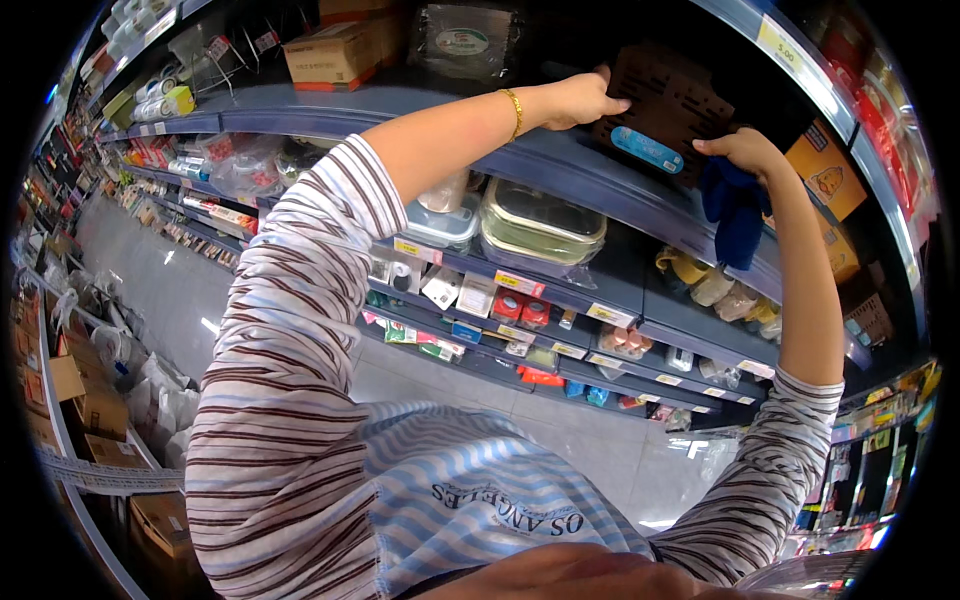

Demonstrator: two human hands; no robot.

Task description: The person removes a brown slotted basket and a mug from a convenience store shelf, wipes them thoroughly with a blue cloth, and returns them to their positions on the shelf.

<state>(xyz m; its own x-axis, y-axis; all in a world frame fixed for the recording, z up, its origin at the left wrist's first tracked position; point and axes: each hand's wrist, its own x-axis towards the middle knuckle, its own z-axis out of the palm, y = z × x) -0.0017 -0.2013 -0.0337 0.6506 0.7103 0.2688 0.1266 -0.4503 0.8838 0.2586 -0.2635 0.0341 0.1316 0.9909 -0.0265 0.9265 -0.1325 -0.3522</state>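
Note:
A brown slotted plastic basket (660, 112) with a blue label (646, 149) is between my hands at the upper shelf (540, 161). My left hand (581, 99) grips its left side, the thumb resting on the near face. On the opposite side, my right hand (739, 154) has its thumb against the basket's edge; its other fingers are mostly hidden. A dark blue cloth (735, 217) hangs below my right hand and also seems held by it. Deep shadow hides the basket's far side.
Cardboard boxes (334, 56) and a plastic-wrapped pack (465, 45) stand left on the upper shelf. Orange boxes (825, 169) are to the right. Lidded food containers (544, 221) sit one shelf lower. Another shelf edge (810, 64) runs overhead. Bags (157, 390) and cartons line the aisle at left.

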